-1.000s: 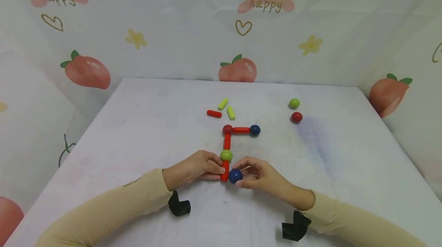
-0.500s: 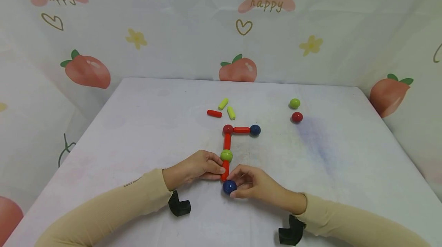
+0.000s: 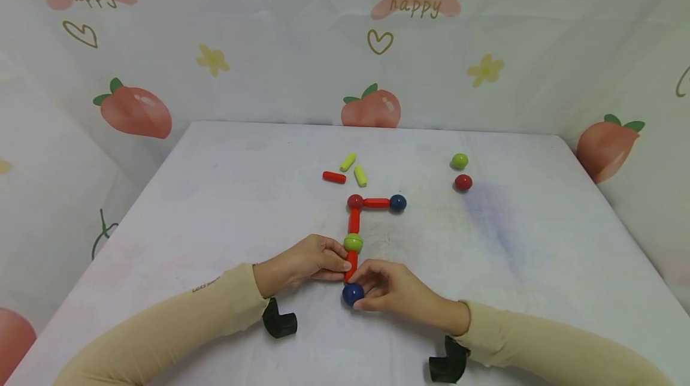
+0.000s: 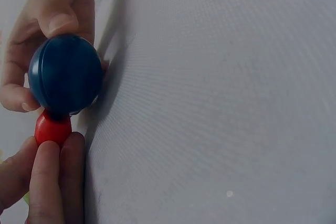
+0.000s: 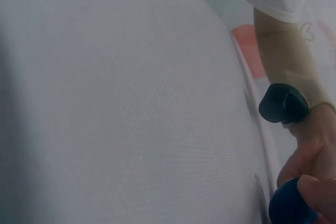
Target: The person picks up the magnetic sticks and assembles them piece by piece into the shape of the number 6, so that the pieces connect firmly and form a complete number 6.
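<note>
My left hand (image 3: pixel 309 261) pinches the nearest red rod (image 3: pixel 351 265) of a chain on the table. From that rod the chain runs away through a green ball (image 3: pixel 353 243), a second red rod (image 3: pixel 354 221) and a red ball (image 3: pixel 355 202). There it turns right along another red rod (image 3: pixel 376 203) to a blue ball (image 3: pixel 398 203). Between thumb and fingers my right hand (image 3: pixel 396 290) holds a second blue ball (image 3: pixel 353 294) at the near end of the gripped rod. In the left wrist view this blue ball (image 4: pixel 65 74) meets the red rod's end (image 4: pixel 52 128).
Beyond the chain lie a loose red rod (image 3: pixel 334 177) and two yellow-green rods (image 3: pixel 348 162). Farther right sit a green ball (image 3: pixel 460 161) and a red ball (image 3: pixel 463 182). A printed cloth hangs behind the white table (image 3: pixel 259 182).
My right hand has brought its blue ball left and nearer to me, from beside the red rod to that rod's near end. The left hand keeps its hold in place.
</note>
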Motion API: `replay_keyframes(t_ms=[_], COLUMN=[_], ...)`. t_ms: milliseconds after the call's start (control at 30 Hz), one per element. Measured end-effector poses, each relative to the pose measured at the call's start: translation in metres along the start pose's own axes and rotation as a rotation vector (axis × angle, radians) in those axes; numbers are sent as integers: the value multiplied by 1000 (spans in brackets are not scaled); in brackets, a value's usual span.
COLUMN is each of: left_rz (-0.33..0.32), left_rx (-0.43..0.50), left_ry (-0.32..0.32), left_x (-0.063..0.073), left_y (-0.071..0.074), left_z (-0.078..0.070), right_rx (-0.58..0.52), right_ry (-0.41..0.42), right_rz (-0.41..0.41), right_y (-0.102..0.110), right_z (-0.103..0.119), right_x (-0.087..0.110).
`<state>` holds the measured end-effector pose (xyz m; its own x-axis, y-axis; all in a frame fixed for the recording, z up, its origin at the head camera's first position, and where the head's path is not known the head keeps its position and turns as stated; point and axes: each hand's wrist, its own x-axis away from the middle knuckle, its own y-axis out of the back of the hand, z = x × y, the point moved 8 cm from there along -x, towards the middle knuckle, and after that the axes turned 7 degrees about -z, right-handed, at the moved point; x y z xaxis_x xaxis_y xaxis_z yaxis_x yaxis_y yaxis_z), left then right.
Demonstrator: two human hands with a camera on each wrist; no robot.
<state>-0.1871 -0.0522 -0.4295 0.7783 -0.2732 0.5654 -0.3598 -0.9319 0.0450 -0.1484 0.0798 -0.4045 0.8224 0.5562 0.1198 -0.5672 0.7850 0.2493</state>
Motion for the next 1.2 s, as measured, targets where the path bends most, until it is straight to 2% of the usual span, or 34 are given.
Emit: replay_keyframes(t_ms=[833, 1200], left_rz=[11, 15], left_rx=[-4, -4], left_ry=[-10, -14], left_x=[0, -1], left_y=[0, 1], left_z=[1, 0], right_rx=[76, 73], right_ry=[8, 0], right_rz=[-19, -11], right_y=[-2, -2], right_z=[2, 2], right_x=[-6, -6])
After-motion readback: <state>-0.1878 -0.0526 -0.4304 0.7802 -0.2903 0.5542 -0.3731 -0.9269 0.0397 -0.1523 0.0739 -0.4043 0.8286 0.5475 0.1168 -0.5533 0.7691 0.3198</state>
